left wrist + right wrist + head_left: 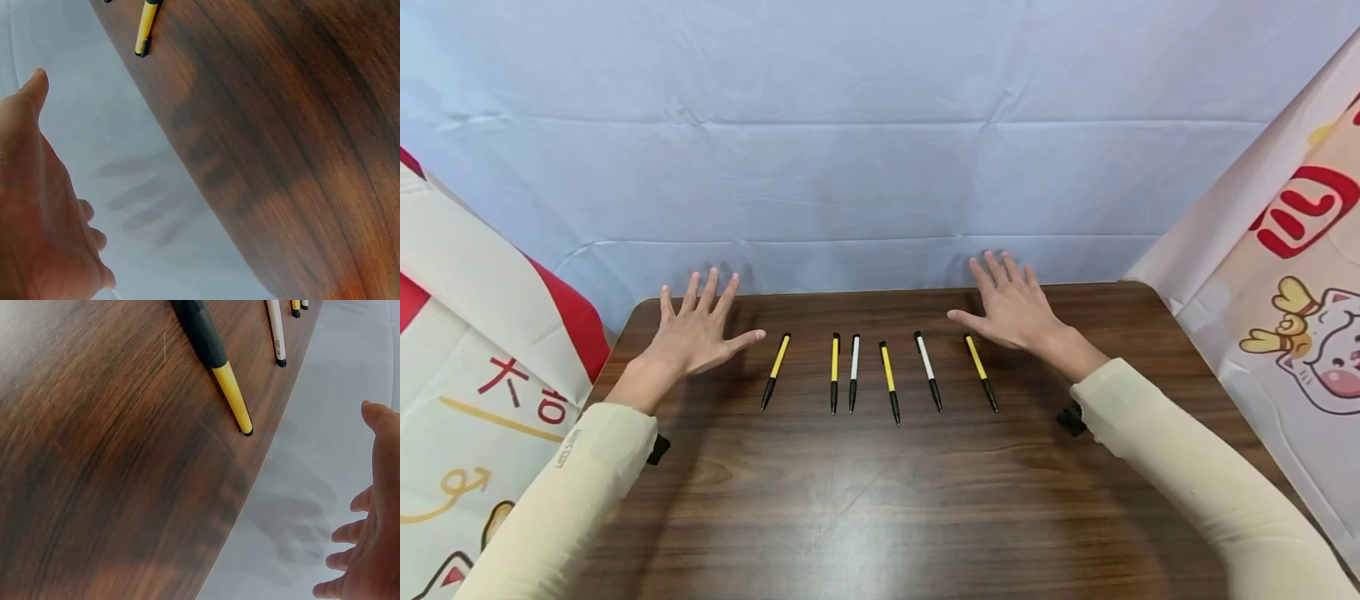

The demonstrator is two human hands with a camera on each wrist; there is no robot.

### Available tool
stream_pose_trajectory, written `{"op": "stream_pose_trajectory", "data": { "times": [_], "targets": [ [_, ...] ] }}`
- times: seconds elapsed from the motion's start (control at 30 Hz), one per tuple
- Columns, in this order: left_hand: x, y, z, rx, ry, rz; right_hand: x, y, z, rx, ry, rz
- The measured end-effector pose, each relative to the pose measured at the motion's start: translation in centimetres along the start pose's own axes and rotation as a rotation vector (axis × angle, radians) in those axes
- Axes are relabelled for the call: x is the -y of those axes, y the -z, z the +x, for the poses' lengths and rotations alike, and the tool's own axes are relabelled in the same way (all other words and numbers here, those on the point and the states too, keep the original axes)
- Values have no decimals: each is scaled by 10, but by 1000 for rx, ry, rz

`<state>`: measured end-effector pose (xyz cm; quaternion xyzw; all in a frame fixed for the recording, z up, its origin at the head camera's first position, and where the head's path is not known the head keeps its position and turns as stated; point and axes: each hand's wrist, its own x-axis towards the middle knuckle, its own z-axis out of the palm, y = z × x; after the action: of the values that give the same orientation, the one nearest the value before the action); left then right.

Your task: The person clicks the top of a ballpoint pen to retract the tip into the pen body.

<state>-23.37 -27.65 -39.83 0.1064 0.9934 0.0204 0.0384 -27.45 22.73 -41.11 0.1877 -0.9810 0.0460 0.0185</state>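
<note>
Several pens lie in a loose row near the table's far edge. The leftmost yellow pen [779, 364] is nearest my left hand [694, 335], which hovers with fingers spread and holds nothing. Rightward come a second yellow pen [835, 371], a white pen [854, 371], another yellow pen [889, 379], a second white pen [928, 368] and the rightmost yellow pen [981, 371]. All have black grips. Beside that last pen, my right hand [1011, 310] is held above the table, fingers apart, touching nothing. Both wrist views show the hands' shadows on table and cloth.
The brown wooden table [850, 517] has rounded far corners. A pale cloth backdrop [850, 183] hangs right behind it. Printed cloths flank the table, a left one [490, 333] and a right one [1300, 350].
</note>
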Motion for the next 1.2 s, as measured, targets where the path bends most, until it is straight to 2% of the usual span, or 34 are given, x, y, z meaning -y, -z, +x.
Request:
{"op": "stream_pose_trajectory", "data": {
  "times": [0.43, 0.8, 1.2],
  "targets": [
    [8, -11, -6, -9, -9, -2, 17, -6, 5, 0, 38, -7],
    [8, -18, -11, 0, -22, -37, 31, -10, 10, 15, 70, 8],
    [3, -23, -14, 32, -36, -55, 51, -17, 14, 44, 170, 15]
  ]
}}
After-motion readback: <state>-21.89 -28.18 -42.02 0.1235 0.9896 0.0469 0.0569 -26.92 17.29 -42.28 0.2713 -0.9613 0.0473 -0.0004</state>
